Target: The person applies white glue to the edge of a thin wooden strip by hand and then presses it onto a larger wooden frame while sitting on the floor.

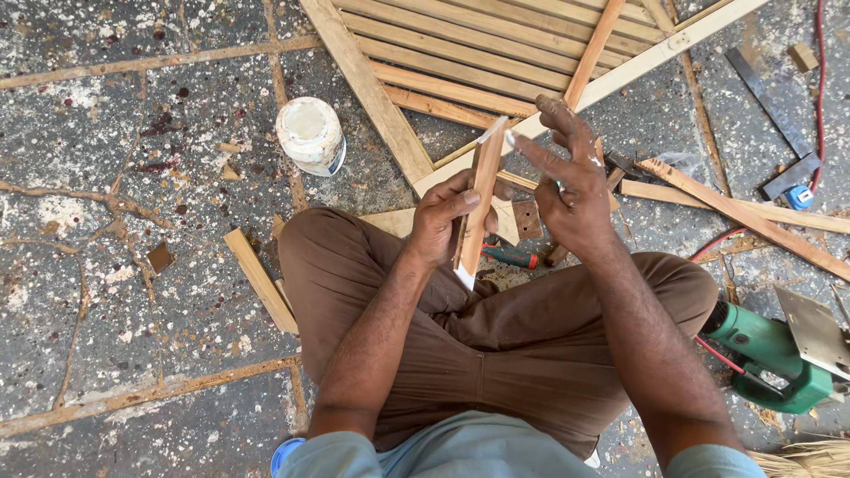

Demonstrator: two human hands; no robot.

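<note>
On the floor at left stands a white jar (310, 134). Left hand (447, 217) grips a wooden slat (481, 196) upright over the lap. Right hand (571, 186), fingers spread, touches the slat's white-coated top end; green power tool (775, 354) lies rightmost.

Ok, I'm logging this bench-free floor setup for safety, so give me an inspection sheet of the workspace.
Surface: speckled stone floor, paint-spattered, wood chips scattered.
Job's things: short wooden strip with white glue at its ends, slatted wooden frame ahead.
Clutter: white jar, loose batten, offcuts, screwdriver, green power saw, metal square.
Hands: left hand grips the strip; right hand open, fingertip at its top end.
Cables: red cable along the right edge.
Surroundings: nothing seen.
</note>
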